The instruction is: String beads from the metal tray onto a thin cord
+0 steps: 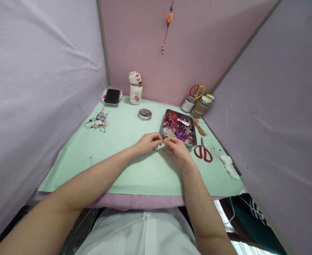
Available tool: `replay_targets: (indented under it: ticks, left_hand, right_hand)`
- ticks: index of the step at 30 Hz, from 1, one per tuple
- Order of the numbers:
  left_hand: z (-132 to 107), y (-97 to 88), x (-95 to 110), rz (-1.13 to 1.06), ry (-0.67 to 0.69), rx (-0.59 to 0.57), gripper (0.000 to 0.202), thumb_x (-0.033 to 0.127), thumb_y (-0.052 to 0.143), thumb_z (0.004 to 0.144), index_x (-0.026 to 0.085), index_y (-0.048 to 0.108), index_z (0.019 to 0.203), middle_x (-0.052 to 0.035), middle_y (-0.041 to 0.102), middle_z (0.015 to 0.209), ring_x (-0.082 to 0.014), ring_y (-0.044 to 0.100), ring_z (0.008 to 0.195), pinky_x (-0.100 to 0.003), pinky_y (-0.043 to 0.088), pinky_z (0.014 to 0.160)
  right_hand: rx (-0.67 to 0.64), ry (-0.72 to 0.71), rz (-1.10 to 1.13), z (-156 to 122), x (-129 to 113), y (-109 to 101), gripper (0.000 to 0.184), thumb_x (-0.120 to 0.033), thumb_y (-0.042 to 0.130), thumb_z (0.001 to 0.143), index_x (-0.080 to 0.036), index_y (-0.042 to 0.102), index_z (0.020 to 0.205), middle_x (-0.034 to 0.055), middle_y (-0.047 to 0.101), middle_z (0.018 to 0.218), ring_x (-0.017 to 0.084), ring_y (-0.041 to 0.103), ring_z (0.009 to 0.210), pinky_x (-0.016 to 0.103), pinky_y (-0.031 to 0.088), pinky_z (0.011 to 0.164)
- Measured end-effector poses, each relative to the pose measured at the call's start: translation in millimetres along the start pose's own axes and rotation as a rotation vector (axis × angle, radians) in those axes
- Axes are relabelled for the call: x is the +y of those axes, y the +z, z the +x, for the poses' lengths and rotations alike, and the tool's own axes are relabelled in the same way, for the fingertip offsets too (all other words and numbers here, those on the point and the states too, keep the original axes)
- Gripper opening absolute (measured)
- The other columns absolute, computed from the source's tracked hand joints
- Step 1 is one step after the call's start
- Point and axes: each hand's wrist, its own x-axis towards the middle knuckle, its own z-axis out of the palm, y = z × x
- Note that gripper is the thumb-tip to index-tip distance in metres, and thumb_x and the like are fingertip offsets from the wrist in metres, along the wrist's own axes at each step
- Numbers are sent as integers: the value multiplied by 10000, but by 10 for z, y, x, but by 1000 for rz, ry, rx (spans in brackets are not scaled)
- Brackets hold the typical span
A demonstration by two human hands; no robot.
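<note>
Far left on the green mat [124,166]: bead strings [98,121]. Centre: left hand [147,142] and right hand [178,148], fingertips pinched and meeting; what they pinch is too small to tell. Just right: bead tray [178,112], then red scissors [203,153].

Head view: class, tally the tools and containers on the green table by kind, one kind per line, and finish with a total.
Scissors: 2, a red pair lying flat and a red-and-yellow pair standing in a jar
Jars: 2
Bottle: 1
Bead tray: 1
Round tin: 1
Total: 7
</note>
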Motion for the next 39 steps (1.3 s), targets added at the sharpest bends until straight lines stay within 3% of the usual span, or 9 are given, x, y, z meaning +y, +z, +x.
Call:
replay_targets:
  ticks: [10, 18, 27, 31, 35, 39]
  left_hand:
    - [31, 42, -66, -150, -42, 21, 145, 287, 567, 768, 152, 596, 810, -38, 665, 758, -88, 519, 580, -225, 379, 555]
    - [16, 50, 25, -266, -154, 50, 140, 276, 610, 737, 140, 594, 765, -34, 646, 695, -85, 503, 547, -232, 384, 537]
    - [-7, 45, 79, -318, -234, 65, 145, 271, 656, 716, 141, 596, 736, 7, 565, 569, -78, 471, 514, -227, 354, 523]
    - [20, 54, 12, -372, -233, 70, 156, 273, 672, 712, 143, 593, 743, 8, 562, 576, -77, 471, 516, -228, 347, 526]
    - [50, 39, -41, -493, -254, 96, 140, 250, 672, 725, 138, 589, 729, -4, 569, 603, -72, 484, 541, -228, 358, 552]
    - [57, 14, -21, -576, -293, 112, 122, 217, 672, 728, 126, 591, 722, -10, 570, 608, -67, 471, 540, -224, 351, 544]
  right_hand:
    - [-6, -15, -56, -2, -9, 10, 240, -393, 711, 634, -185, 598, 674, -70, 330, 526, 64, 242, 488, 222, 176, 443]
    - [-21, -23, -9, 15, 32, -14, 222, -360, 724, 650, -173, 620, 712, 1, 590, 724, 60, 338, 532, 213, 194, 457]
    - [26, -29, -100, 15, 29, 9, 247, -371, 735, 623, -189, 599, 721, -21, 572, 677, 74, 377, 525, 224, 238, 462]
    - [57, -150, -130, 21, 40, 28, 237, -348, 714, 650, -210, 592, 799, -29, 589, 694, 96, 458, 564, 233, 329, 510]
    - [69, -322, -307, 8, 16, 62, 148, -335, 634, 720, -202, 635, 785, 18, 651, 787, 151, 569, 711, 289, 439, 667]
    - [88, -420, -427, -14, -20, 73, 146, -290, 574, 760, -202, 680, 808, 46, 668, 855, 178, 600, 809, 318, 459, 738]
